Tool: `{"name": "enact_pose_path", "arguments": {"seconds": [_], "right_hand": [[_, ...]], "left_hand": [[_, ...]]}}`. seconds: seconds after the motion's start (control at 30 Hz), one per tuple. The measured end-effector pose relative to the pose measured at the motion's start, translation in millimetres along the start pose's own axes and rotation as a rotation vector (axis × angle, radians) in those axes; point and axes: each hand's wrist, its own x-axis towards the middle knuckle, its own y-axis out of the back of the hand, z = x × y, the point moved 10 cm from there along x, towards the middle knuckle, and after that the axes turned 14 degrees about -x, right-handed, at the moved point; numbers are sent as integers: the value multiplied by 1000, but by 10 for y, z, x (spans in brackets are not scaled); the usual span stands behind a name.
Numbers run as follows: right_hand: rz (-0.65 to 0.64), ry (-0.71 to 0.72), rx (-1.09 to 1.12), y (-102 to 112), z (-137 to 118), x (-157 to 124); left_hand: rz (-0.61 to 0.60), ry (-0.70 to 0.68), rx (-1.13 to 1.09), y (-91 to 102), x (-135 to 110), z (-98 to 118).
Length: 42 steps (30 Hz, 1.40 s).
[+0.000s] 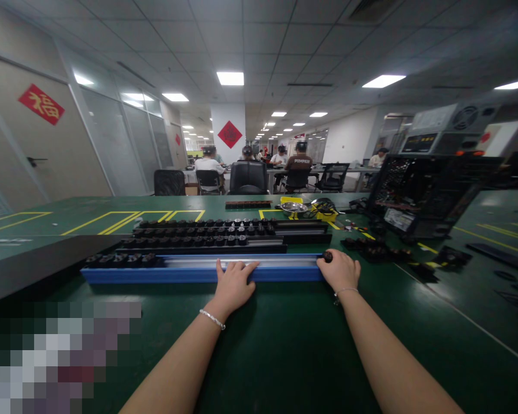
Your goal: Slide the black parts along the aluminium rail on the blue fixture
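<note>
A long blue channel rail (155, 276) lies crosswise on the green table in front of me. Several round black parts (120, 260) sit in its left end, and its bright inner strip shows bare toward the right. My left hand (235, 286) rests on the rail near its middle, fingers spread over the edge and strip. At the right end, my right hand (342, 270) pinches a small round black part (327, 256) between thumb and fingers. That part is at the rail's end; whether it touches the rail I cannot tell.
Behind the blue rail lie black rails (267, 249) filled with similar parts. Farther right are a metal bowl (294, 207), loose black parts (377, 251) and an open computer case (414, 201). A dark panel (38, 261) lies at left. People (300, 164) sit at far tables.
</note>
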Motion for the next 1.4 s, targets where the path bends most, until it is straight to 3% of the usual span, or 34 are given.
{"name": "enact_pose_path", "arguments": {"seconds": [0.8, 1.13, 1.4], "right_hand": [[-21, -59, -5, 15, 137, 29], [15, -8, -39, -42, 160, 83], [-34, -57, 20, -68, 203, 64]], "left_hand": [[-3, 9, -2, 5, -1, 6], [15, -1, -5, 9, 0, 3], [-2, 18, 10, 12, -5, 14]]}}
